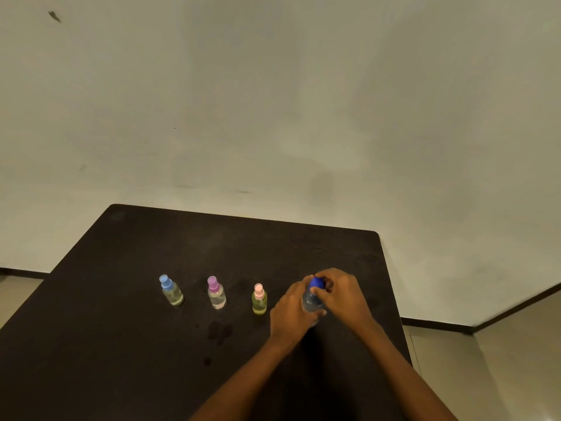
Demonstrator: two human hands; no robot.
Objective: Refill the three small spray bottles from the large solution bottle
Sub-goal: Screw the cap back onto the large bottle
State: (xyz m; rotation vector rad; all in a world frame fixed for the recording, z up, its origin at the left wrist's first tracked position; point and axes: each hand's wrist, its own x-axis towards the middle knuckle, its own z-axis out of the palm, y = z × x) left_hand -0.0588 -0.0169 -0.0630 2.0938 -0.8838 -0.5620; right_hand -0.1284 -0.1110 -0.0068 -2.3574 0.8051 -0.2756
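The step in hand looks like turning the round blue screw cap point(316, 282) of the large clear plastic solution bottle point(311, 302), which stands upright on the dark matte table point(151, 344) at the right end of the row. One picture cannot show whether the cap is being loosened or tightened. The left hand point(288, 311) wraps its curled fingers round the bottle's body, and the right hand point(343, 294) pinches the cap from above with its fingertips gathered on it. To do this well, the left hand should hold firmly but low on the body, since soft plastic squeezed hard would likely push liquid out once the seal is open. The right hand should turn the cap squarely without tipping the bottle toward its neighbours. Those neighbours all stand upright, capped and apart: a small clear spray bottle with a light-blue top point(171, 291), one with a purple top point(216, 294), and a yellowish one with a pale pink top point(259, 300), which is nearest the large bottle. Each seems to hold some liquid (the levels are hard to judge). Dark wet-looking patches point(220, 329) lie on the table in front of the row. No brand, label or writing can be read on any bottle.
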